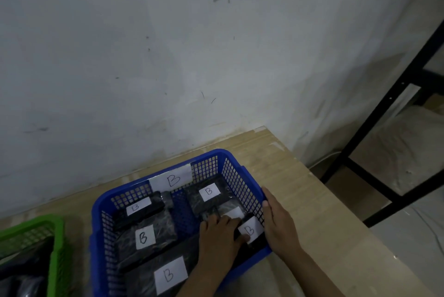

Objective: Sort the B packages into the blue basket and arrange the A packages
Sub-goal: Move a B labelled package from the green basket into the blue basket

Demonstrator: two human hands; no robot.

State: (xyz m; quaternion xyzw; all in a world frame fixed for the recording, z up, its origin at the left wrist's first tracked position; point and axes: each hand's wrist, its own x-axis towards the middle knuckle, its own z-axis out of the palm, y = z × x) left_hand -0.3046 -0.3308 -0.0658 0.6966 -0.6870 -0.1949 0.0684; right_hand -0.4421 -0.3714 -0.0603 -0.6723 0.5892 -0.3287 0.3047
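Here the blue basket (105, 203) sits on the wooden table (300, 188) near the wall (168, 56), w/ a white "B" tag on its far wall. Inside lie several black pkgs w/ white B labels: one at far left (144, 209), one below it at centre-left (146, 236), a big one at the near edge (168, 275), one at far right (209, 194). The left hand (219, 234) is down inside the basket's right half, fingers spread flat over a dark pkg w/ a blurred white label (234, 212) just beyond the fingertips; the thumb touches the near-left corner of another B pkg (251, 230), which leans vs the basket's right wall, tilted. Can't tell if the fingers curl under anything. The right hand (278, 222) lies along the outside of the basket's right rim, fingers straight, thumb on the rim, the leaning pkg just across the mesh from it. A green basket (56, 248) w/ dark pkgs stands at near left, apart from the blue one. A black metal rack (374, 128) is far right.
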